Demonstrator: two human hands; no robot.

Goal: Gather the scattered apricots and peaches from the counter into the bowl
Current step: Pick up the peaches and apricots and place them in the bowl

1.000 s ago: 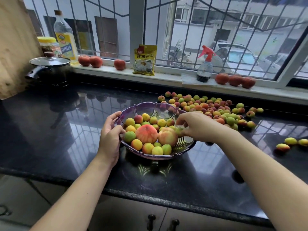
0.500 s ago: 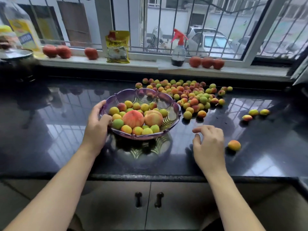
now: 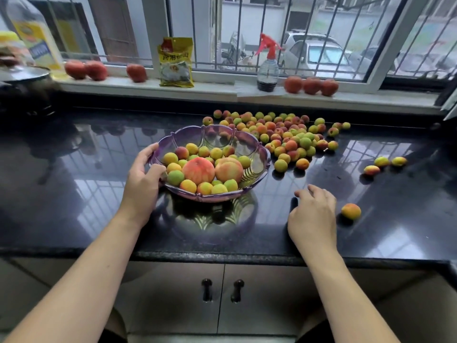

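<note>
At the counter's [image 3: 74, 206] near edge the right hand [image 3: 312, 214] rests empty, fingers loose, a lone apricot [image 3: 351, 211] just beside it. The left hand [image 3: 143, 179] grips the bowl's [image 3: 257, 151] rim; inside lie two peaches [image 3: 212, 169] and some apricots. Farther back a pile [image 3: 284, 134] and three strays [image 3: 382, 164] wait, so most, I judge, is left.

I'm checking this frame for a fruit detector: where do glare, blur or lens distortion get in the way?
Head view: window glare streaks the counter, the bowl mirrors beneath itself, the pot and bottle at far left are blurred, and the window frame leans from wide-angle distortion.
</note>
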